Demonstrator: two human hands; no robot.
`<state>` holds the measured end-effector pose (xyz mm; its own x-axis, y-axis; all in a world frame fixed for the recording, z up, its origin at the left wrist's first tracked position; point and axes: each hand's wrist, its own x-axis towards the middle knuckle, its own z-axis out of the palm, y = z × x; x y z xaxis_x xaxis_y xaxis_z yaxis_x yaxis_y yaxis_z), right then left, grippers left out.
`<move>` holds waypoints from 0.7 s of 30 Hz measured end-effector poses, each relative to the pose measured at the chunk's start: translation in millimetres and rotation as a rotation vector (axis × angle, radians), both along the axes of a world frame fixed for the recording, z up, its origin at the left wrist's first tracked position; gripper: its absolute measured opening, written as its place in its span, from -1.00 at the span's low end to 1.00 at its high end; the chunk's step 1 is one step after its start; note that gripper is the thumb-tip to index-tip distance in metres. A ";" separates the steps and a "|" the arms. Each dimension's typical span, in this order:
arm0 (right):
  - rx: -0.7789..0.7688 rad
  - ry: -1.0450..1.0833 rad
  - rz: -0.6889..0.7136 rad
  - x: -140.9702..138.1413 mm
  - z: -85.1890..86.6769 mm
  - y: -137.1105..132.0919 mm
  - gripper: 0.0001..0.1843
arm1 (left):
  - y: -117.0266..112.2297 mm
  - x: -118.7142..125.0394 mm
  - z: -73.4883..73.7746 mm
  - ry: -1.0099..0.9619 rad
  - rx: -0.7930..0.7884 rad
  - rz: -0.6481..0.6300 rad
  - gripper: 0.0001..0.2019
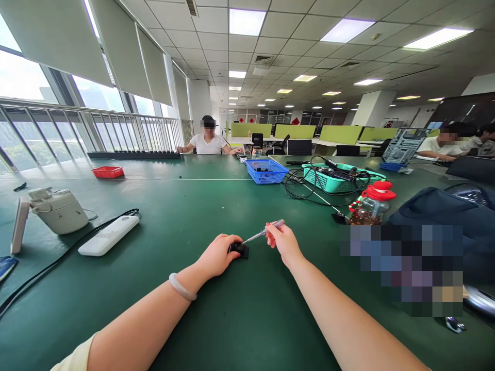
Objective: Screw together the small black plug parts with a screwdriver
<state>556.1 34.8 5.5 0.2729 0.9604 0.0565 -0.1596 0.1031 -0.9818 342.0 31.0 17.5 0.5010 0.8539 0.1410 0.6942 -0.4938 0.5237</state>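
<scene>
On the green table (247,309), my left hand (219,253) grips a small black block-like part (240,250) and steadies it against the surface. Its exact kind is too small to make out. My right hand (284,241) is closed around the clear handle of a screwdriver (255,236). The thin shaft slants down to the left, and its tip meets or nearly meets the top of the black part beside my left fingers. Part of the black piece is hidden under those fingers.
Left lie a white power bank (110,235), a black cord (50,265) and a pale bottle (60,211). Farther off are a red tray (107,172), a blue basket (266,171) and a green basket (332,180) with cables. A red-lidded jar (371,206) stands right; a person (209,141) sits opposite.
</scene>
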 end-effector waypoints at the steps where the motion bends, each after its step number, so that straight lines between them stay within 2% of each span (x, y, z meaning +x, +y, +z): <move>1: 0.019 -0.008 0.001 -0.2 1.5 -0.6 -0.66 | 0.0 0.0 -0.1 -0.002 0.007 -0.001 -0.69; 7: 0.142 -0.010 0.061 -1.2 6.3 -3.0 -0.65 | 0.4 0.2 -0.2 0.000 0.025 -0.005 -0.71; 12: 0.167 -0.059 -0.033 -1.7 -0.3 0.1 -0.44 | 0.6 0.4 0.8 -0.009 0.017 -0.009 -0.71; 15: 0.166 -0.095 -0.039 -2.7 -3.0 1.3 -0.35 | 0.8 0.0 0.8 -0.009 0.015 -0.012 -0.70; 21: 0.131 -0.117 -0.035 -1.4 -2.7 0.3 -0.45 | 1.8 -1.2 -1.6 -0.013 0.007 -0.003 -0.67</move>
